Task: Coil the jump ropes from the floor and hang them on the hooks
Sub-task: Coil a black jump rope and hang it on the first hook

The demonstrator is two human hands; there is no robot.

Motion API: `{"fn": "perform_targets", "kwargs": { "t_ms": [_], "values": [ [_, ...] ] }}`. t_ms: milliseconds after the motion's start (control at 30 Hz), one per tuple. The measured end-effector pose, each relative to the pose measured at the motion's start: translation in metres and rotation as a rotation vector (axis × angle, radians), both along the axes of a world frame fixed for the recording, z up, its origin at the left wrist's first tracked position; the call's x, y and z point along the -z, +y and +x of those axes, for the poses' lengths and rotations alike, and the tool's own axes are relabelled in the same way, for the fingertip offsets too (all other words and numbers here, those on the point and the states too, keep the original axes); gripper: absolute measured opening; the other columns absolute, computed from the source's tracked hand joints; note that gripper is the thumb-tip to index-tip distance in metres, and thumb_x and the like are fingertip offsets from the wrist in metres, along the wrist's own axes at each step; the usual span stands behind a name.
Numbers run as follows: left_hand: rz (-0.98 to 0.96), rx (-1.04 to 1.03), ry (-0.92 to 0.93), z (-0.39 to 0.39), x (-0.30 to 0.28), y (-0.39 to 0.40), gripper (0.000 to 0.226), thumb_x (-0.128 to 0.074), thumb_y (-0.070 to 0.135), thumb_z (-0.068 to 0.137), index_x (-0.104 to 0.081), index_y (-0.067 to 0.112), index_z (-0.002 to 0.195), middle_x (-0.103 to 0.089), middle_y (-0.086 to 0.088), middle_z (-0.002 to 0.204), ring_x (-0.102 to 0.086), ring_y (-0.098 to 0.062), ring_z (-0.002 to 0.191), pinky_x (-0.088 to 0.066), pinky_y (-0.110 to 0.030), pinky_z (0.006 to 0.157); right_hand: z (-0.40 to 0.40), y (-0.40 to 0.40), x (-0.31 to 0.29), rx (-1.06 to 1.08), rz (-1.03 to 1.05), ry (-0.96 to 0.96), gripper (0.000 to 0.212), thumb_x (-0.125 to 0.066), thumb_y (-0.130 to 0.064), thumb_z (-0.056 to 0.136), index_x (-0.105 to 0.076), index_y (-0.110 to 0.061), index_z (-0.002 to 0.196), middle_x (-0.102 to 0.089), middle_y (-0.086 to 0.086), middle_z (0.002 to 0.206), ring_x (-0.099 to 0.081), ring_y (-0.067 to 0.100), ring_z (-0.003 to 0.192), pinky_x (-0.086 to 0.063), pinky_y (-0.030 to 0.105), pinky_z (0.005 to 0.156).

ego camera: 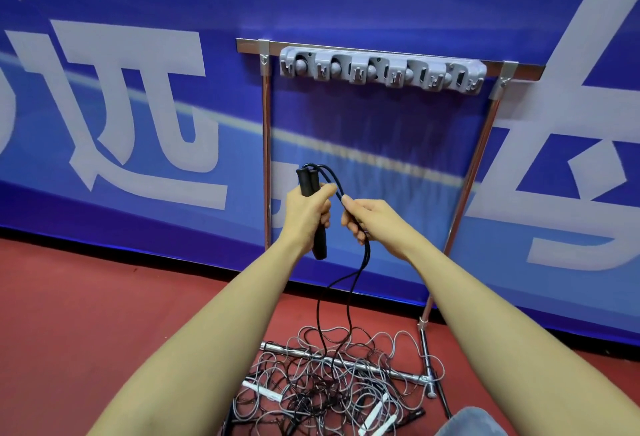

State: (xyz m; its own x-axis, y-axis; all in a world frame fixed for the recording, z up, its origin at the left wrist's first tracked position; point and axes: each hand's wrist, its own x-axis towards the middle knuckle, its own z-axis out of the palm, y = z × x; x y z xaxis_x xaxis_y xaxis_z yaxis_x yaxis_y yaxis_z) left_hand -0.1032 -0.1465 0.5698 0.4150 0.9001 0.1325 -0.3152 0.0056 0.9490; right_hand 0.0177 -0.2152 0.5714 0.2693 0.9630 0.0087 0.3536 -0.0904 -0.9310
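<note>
Black rope (360,255) end lost in floor tangle (332,387); handle count unclear.

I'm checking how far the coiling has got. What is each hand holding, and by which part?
Left hand grips the black jump rope's two handles together; right hand pinches its cord just below them.
</note>
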Motion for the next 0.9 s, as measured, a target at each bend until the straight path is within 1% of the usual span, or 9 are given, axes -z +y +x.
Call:
{"fn": "perform_targets", "kwargs": {
  "t_ms": [100,200,333,433,533,600,733,800,900],
  "values": [
    [-0.004,-0.154,0.053,0.006,-0.005,0.001,0.027,-0.075,0.019,0.077,-0.050,0.013,0.069,-0.038,0.003,0.046,-0.033,-0.014,0.041,-0.034,-0.024,0.044,-0.009,0.003,0.001,0.052,-0.098,-0.034,0.064,-0.031,-0.054,0.099,-0.056,-0.008,0.062,-0.038,0.000,0.045,-0.039,0.016,0.047,-0.041,0.025,0.058],
    [-0.048,-0.253,0.018,0.013,-0.012,0.001,0.023,-0.063,0.008,0.078,-0.047,0.012,0.061,-0.040,0.001,0.046,-0.037,-0.015,0.041,-0.037,-0.029,0.052,-0.019,0.008,0.005,0.174,-0.166,-0.094,0.066,-0.026,-0.052,0.100,-0.050,-0.008,0.057,-0.032,-0.003,0.040,-0.034,0.017,0.044,-0.035,0.027,0.055],
    [-0.157,-0.198,-0.099,0.019,-0.020,-0.003,0.021,-0.053,0.008,0.082,-0.052,0.011,0.061,-0.052,0.001,0.052,-0.047,-0.014,0.051,-0.044,-0.027,0.054,-0.026,0.015,0.004,0.353,-0.142,-0.117,0.056,-0.023,-0.053,0.099,-0.043,-0.010,0.069,-0.038,-0.001,0.054,-0.031,0.016,0.049,-0.030,0.029,0.053],
    [-0.265,-0.136,-0.246,0.021,-0.021,-0.005,0.023,-0.051,0.007,0.087,-0.050,0.012,0.065,-0.047,0.004,0.046,-0.046,-0.014,0.045,-0.045,-0.028,0.057,-0.027,0.021,0.005,0.425,-0.128,-0.159,0.056,-0.016,-0.057,0.097,-0.035,-0.013,0.068,-0.040,0.000,0.066,-0.036,0.017,0.054,-0.029,0.029,0.052],
    [-0.355,-0.115,-0.373,0.022,-0.021,-0.006,0.027,-0.050,0.006,0.087,-0.043,0.014,0.062,-0.036,0.003,0.044,-0.034,-0.012,0.039,-0.037,-0.027,0.052,-0.030,0.025,0.010,0.469,-0.139,-0.169,0.061,-0.013,-0.058,0.097,-0.047,-0.009,0.081,-0.054,0.007,0.079,-0.048,0.022,0.066,-0.037,0.032,0.063],
    [-0.415,-0.095,-0.454,0.022,-0.021,-0.006,0.031,-0.050,0.006,0.086,-0.039,0.014,0.059,-0.032,0.003,0.044,-0.030,-0.012,0.039,-0.035,-0.027,0.050,-0.031,0.027,0.011,0.482,-0.127,-0.116,0.064,-0.015,-0.056,0.097,-0.056,-0.008,0.083,-0.063,0.011,0.078,-0.052,0.020,0.058,-0.041,0.034,0.064],
    [-0.484,-0.014,-0.550,0.019,-0.018,-0.004,0.031,-0.049,0.009,0.088,-0.038,0.014,0.059,-0.036,0.002,0.046,-0.036,-0.013,0.041,-0.041,-0.026,0.054,-0.028,0.026,0.004,0.550,-0.080,-0.071,0.041,-0.026,-0.035,0.100,-0.043,-0.011,0.071,-0.056,0.009,0.068,-0.050,0.018,0.047,-0.039,0.030,0.057],
    [-0.500,0.039,-0.562,0.018,-0.016,-0.005,0.028,-0.052,0.012,0.090,-0.045,0.012,0.063,-0.046,0.001,0.052,-0.047,-0.014,0.048,-0.046,-0.028,0.062,-0.024,0.026,0.003,0.576,-0.060,-0.077,0.041,-0.025,-0.031,0.101,-0.043,-0.011,0.070,-0.053,0.007,0.065,-0.052,0.019,0.049,-0.040,0.030,0.058],
    [-0.424,0.003,-0.384,0.015,-0.010,-0.001,0.016,-0.062,0.026,0.091,-0.059,0.013,0.084,-0.063,-0.002,0.078,-0.063,-0.016,0.076,-0.051,-0.033,0.080,-0.017,0.026,0.002,0.614,-0.039,-0.110,0.045,-0.024,-0.032,0.102,-0.044,-0.007,0.071,-0.056,0.011,0.069,-0.054,0.024,0.054,-0.041,0.030,0.057]
  ]
}}
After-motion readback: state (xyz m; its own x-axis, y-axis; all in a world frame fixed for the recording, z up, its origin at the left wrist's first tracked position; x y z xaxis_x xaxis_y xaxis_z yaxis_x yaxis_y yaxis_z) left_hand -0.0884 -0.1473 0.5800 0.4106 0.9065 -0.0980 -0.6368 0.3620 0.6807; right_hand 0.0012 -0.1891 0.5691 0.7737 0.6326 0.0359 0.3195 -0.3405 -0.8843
